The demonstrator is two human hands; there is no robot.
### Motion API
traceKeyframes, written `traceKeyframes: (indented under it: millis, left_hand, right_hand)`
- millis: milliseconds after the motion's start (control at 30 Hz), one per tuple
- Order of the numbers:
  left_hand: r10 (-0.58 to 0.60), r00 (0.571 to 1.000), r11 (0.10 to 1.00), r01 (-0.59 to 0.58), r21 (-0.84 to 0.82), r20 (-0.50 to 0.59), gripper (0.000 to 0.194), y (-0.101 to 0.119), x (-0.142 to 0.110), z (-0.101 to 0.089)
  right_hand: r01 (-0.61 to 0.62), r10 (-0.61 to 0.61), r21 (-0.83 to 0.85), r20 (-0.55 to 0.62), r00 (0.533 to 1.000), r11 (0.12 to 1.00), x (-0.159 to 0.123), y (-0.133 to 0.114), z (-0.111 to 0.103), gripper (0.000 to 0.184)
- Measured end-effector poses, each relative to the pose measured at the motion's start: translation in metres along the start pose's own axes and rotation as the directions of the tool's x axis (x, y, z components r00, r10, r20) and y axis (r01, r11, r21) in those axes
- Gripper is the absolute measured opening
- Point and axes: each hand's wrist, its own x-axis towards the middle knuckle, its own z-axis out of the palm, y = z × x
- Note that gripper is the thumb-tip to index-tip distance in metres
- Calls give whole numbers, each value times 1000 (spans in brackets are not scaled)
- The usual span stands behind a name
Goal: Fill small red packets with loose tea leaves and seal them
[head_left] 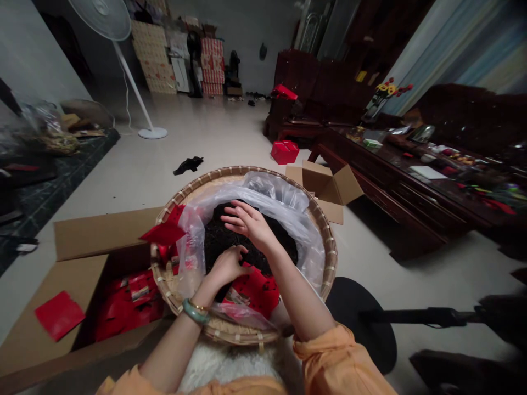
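Observation:
A round woven bamboo tray point(330, 241) sits in front of me, lined with a clear plastic bag point(310, 219). Inside the bag is a heap of dark, loose, leaf-like material point(214, 236). Above the heap, my right hand point(249, 224) has its fingers stretched out and holds nothing visible. Lower and to the left, my left hand point(228, 265) is curved over the dark material, thumb and fingers apart. By its thumb, a red printed packet point(259, 291) lies at the near side of the bag. More red packets point(164, 236) rest on the tray's left side.
On the left, an open cardboard box point(82, 285) contains many red packets; one red packet point(60, 315) lies on its flap. Beyond the tray stand a smaller open box point(325, 186) and a red box point(285, 152). A low wooden table point(370, 175) and a black round base point(358, 323) are to the right.

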Motion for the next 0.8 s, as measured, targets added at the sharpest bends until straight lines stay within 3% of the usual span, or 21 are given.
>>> traceKeyframes:
  millis: [100,267,500,633,733,800]
  left_hand:
    - [-11,1000,980,7,198,20,57,1,-14,-1]
    - [-63,995,981,48,187,77,52,1,-19,-1]
    - [-58,998,976,57,211,-4,60,5,-22,10]
    - [-33,997,999,31,-43,-65,51,-6,-9,9]
    - [-84,987,936,31,-351,-137,33,-18,9,3]
    - [-121,974,896,24,-443,-191,17,-23,18,-1]
  right_hand:
    - [-44,34,-87,-113,993,995,-5,16,-28,33]
    - [-158,84,-387,-201,976,909,-29,61,-79,27]
    - [-91,-4,-671,-138,990,735,-48,81,-89,25]
    - [5,-84,-772,-63,995,636,-49,77,-84,25]
    - [77,-160,-842,-12,987,533,-50,72,-80,26]
    - [113,-211,-885,18,977,451,-51,70,-78,30]
